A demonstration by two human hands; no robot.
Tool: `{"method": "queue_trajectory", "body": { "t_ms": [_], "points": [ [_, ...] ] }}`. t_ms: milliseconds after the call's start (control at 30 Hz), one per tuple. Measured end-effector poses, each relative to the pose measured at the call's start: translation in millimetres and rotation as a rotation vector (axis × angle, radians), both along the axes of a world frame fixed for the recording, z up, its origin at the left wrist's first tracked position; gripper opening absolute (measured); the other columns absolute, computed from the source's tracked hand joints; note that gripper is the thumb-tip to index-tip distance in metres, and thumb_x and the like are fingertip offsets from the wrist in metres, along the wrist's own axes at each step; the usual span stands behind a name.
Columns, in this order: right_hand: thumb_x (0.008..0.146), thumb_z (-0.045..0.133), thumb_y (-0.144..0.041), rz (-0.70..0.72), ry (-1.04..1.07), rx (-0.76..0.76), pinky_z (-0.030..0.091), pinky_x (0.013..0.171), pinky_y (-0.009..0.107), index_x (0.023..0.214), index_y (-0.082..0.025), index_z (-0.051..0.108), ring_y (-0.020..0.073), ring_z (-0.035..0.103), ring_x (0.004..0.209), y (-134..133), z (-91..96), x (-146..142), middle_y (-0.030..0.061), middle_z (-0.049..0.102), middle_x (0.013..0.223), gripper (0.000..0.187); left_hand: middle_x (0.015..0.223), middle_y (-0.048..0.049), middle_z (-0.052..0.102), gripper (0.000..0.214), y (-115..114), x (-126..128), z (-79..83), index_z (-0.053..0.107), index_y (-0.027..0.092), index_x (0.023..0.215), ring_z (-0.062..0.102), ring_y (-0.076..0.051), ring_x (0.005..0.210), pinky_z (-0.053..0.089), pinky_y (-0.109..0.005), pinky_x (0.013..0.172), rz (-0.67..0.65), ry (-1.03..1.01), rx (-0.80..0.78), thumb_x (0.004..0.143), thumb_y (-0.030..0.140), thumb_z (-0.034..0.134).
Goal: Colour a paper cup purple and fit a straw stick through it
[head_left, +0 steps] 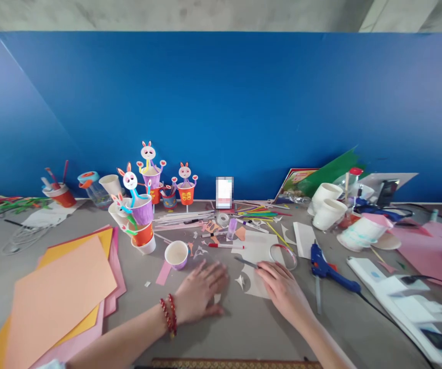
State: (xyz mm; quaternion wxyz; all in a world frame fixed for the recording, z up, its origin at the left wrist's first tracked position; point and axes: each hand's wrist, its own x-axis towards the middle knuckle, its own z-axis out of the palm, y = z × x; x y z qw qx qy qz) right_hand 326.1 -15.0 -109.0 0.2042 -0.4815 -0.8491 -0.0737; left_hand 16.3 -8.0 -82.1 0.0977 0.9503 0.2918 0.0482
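My left hand [202, 288], a red bead bracelet [169, 313] at its wrist, lies palm down on the table with fingers spread, slightly blurred. A small pale scrap [217, 298] shows beside its thumb. My right hand [282, 289] rests over white paper [258, 247], its fingers curled on what looks like a pair of scissors [245, 262]; only the grey blade shows, pointing left, and the handles are hidden. Just beyond these fingers is a roll of tape [293, 256]. A white paper cutout [240, 282] lies between my hands. A purple-sided paper cup [177, 254] stands past my left hand.
Coloured paper sheets [63, 292] are stacked at left, near decorated rabbit cups [142, 210]. Markers [226, 246], sticks and scraps spread across the back. At right are a blue glue gun [326, 269], a white power strip [398, 302] with cords, and white cups [328, 212].
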Motion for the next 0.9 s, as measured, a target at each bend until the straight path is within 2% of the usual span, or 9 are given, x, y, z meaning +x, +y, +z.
{"method": "queue_trajectory", "body": {
  "t_ms": [67,100,200,333,467,533,600,733,900],
  "points": [
    [0.092,0.039,-0.008,0.012,-0.012,0.007,0.047,0.101,0.047,0.114,-0.022,0.066,0.0245,0.065,0.112,1,-1.1,2,0.0088,0.069,0.121,0.037,0.16,-0.0132,0.03,0.067,3,-4,0.0,0.033,0.018,0.152,0.027,-0.031,0.148,0.021,-0.051,0.12,0.18,0.012,0.023,0.097,0.056,0.039],
    [0.092,0.04,-0.008,0.015,-0.014,0.005,0.047,0.1,0.047,0.114,-0.022,0.066,0.0247,0.065,0.112,1,-1.1,3,0.0087,0.07,0.121,0.037,0.16,-0.0133,0.031,0.061,2,-5,1.0,0.036,0.018,0.15,0.027,-0.031,0.147,0.024,-0.051,0.119,0.205,0.008,0.022,0.097,0.049,0.043],
    [0.093,0.042,-0.01,0.01,0.0,-0.009,0.048,0.1,0.048,0.109,-0.022,0.067,0.0256,0.066,0.108,3,1.2,1,0.0089,0.07,0.117,0.033,0.154,-0.0103,0.042,0.048,-6,-4,7.4,0.047,0.021,0.14,0.037,-0.029,0.142,0.033,-0.047,0.115,0.146,-0.044,-0.035,0.094,0.034,0.051],
    [0.095,0.046,-0.015,-0.002,0.05,-0.027,0.049,0.097,0.047,0.107,-0.02,0.068,0.0276,0.064,0.108,3,8.1,-12,0.0113,0.069,0.117,0.025,0.137,-0.0086,0.057,0.037,-11,16,16.8,0.056,0.021,0.127,0.052,-0.027,0.125,0.043,-0.043,0.107,0.179,-0.13,-0.086,0.092,0.033,0.056],
    [0.093,0.05,-0.013,0.038,0.074,-0.104,0.054,0.088,0.04,0.107,-0.019,0.068,0.026,0.064,0.102,3,15.2,-28,0.0116,0.07,0.11,0.024,0.126,-0.0074,0.061,0.036,7,51,18.1,0.052,0.021,0.129,0.056,-0.024,0.115,0.049,-0.038,0.098,0.115,-0.1,-0.038,0.094,0.027,0.053],
    [0.09,0.053,-0.01,0.034,0.062,-0.133,0.055,0.087,0.04,0.105,-0.018,0.069,0.0266,0.064,0.1,2,18.1,-33,0.0119,0.07,0.108,0.024,0.114,-0.0076,0.064,0.024,17,65,16.7,0.06,0.018,0.116,0.058,-0.024,0.109,0.049,-0.037,0.095,0.082,-0.014,0.006,0.096,0.024,0.048],
    [0.088,0.054,-0.007,0.024,0.064,-0.16,0.054,0.088,0.04,0.105,-0.017,0.069,0.0268,0.064,0.101,1,20.2,-35,0.0122,0.07,0.108,0.025,0.107,-0.009,0.064,0.023,23,75,15.6,0.063,0.016,0.105,0.058,-0.025,0.106,0.05,-0.037,0.092,0.07,0.02,0.022,0.098,0.02,0.041],
    [0.089,0.051,-0.005,0.02,0.107,-0.198,0.054,0.091,0.04,0.11,-0.017,0.068,0.0264,0.062,0.105,-2,20.6,-33,0.0127,0.068,0.113,0.03,0.103,-0.0102,0.064,0.021,28,78,17.2,0.063,0.014,0.096,0.06,-0.025,0.102,0.05,-0.036,0.089,0.043,0.045,0.003,0.097,0.016,0.041],
    [0.09,0.051,-0.008,0.009,0.13,-0.198,0.053,0.092,0.041,0.113,-0.018,0.068,0.0273,0.061,0.108,-3,14.3,-32,0.0129,0.067,0.117,0.03,0.104,-0.0093,0.065,0.017,24,67,21.7,0.059,0.017,0.1,0.063,-0.023,0.096,0.049,-0.035,0.085,0.078,0.078,-0.047,0.095,0.014,0.043]
  ]
}}
